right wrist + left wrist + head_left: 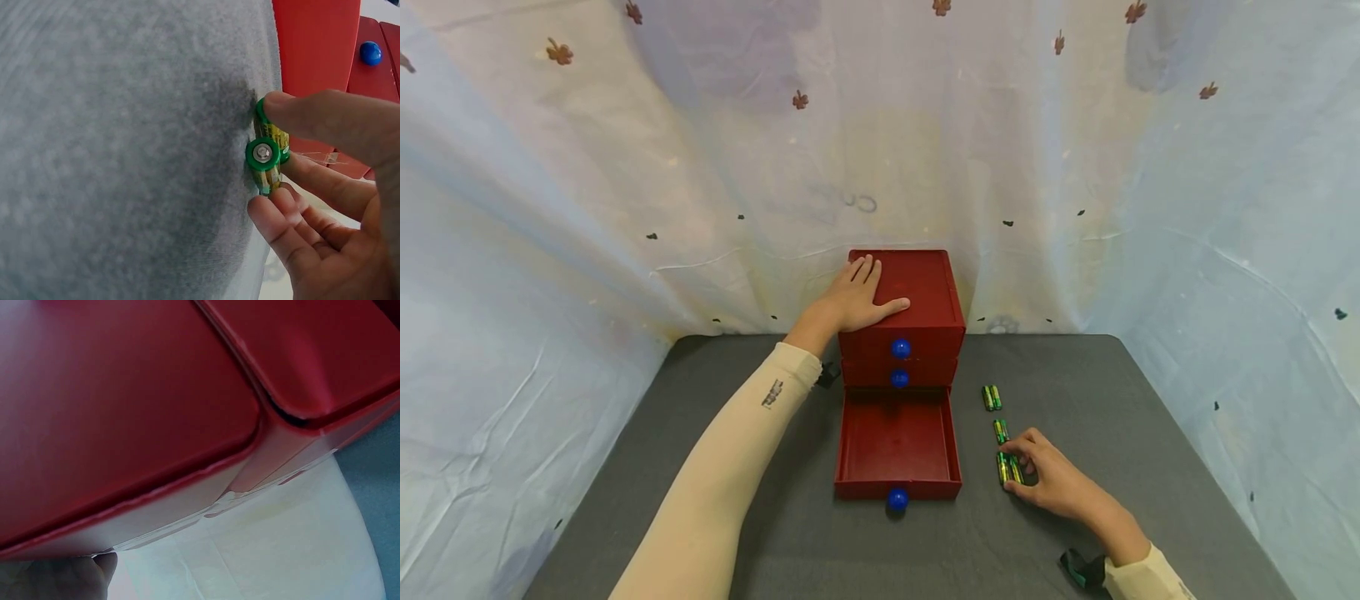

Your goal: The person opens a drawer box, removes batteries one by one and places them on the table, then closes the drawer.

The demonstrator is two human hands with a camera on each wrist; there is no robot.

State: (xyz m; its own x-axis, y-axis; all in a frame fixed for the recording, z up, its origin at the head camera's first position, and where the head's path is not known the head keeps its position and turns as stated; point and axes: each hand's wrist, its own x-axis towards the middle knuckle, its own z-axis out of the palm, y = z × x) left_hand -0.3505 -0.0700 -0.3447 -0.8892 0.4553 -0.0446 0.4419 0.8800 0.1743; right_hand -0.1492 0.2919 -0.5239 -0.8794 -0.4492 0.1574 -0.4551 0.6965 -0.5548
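A red cabinet with several drawers [921, 287] stands in the middle of the table, its bottom drawer [895, 437] pulled out with bare floor showing. My left hand [853, 298] rests on the cabinet's top, fingers spread. To the right of the drawer, my right hand [1051, 477] pinches a green and yellow battery [1003, 468] end to end between thumb and index finger. A second battery [263, 154] lies right beside it, near the other fingertips. Farther back are two more pairs, a middle pair [1001, 430] and a far pair [992, 397].
Blue round knobs [897, 500] stick out from the drawer fronts. Grey cloth covers the table [1037, 367]. A pale patterned curtain [880, 167] hangs behind and along both sides, close behind the cabinet. Dark straps [1081, 570] sit at both wrists.
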